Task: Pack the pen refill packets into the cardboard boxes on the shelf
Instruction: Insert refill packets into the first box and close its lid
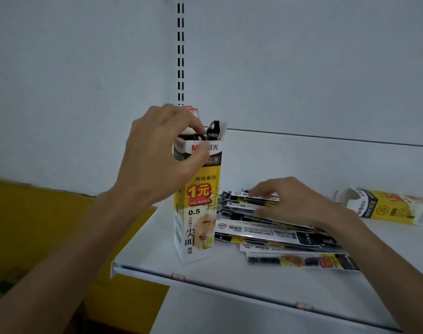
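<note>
As it stands on white metal shelf (145,251), yellow-white cardboard box (196,213) (top open) | left hand (157,153) grips its rim | right hand (299,203) pinches piled pen refill packets (278,235)

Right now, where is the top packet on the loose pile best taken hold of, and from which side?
Probably its left end, nearest the upright box: that end of the top packet lies uncovered on the flat pile, so it can be pinched top and bottom. Come from the right, as the right hand does.
</note>
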A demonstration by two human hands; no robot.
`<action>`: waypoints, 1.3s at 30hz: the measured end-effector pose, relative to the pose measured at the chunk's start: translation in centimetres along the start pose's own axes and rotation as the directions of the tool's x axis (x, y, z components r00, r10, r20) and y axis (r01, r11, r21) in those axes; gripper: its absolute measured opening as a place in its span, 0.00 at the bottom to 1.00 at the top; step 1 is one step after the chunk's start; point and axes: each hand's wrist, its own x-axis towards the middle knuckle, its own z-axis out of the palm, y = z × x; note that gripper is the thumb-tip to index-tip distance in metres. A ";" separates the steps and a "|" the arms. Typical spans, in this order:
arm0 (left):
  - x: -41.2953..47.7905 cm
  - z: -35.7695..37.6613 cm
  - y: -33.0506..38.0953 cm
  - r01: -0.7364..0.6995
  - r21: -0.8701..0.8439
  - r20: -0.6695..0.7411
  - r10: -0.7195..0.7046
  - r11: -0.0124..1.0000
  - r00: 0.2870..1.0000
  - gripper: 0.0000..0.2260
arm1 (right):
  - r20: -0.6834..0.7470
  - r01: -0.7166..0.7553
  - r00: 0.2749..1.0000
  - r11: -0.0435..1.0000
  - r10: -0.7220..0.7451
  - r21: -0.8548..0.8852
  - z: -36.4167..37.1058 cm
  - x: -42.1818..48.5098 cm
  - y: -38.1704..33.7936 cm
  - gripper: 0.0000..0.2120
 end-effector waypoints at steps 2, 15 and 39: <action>0.5 -0.4 0.2 -0.007 0.006 0.021 0.007 1.000 1.000 0.14 | 0.080 -0.059 0.995 0.995 0.066 -0.077 0.7 0.0 0.6 0.23; -1.5 2.5 5.3 -0.262 -0.093 0.108 0.272 0.960 0.956 0.08 | -0.135 0.126 0.984 0.988 -0.113 0.090 0.5 0.4 1.0 0.04; -5.3 11.6 7.4 -0.386 0.133 0.204 0.356 0.913 0.912 0.06 | -0.051 -0.079 0.985 0.695 0.164 0.714 -3.1 -4.3 4.5 0.07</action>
